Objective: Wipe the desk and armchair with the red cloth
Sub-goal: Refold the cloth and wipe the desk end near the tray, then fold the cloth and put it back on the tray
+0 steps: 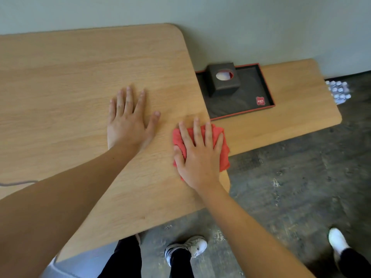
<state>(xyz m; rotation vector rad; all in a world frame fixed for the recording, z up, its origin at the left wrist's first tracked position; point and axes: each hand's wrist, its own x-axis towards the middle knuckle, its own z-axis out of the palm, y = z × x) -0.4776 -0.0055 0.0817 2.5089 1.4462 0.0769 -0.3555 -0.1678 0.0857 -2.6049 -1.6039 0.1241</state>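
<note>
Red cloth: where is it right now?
Head view: the red cloth lies flat under the right hand at the desk's right edge, just in front of the black tray holding the tissue box.

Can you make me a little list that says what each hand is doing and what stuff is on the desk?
left hand: flat on the desk, fingers spread, holding nothing
right hand: pressing flat on the red cloth
cloth spot: near the desk's right edge
lower shelf: dark tray with a tissue box
armchair: not in view
</note>
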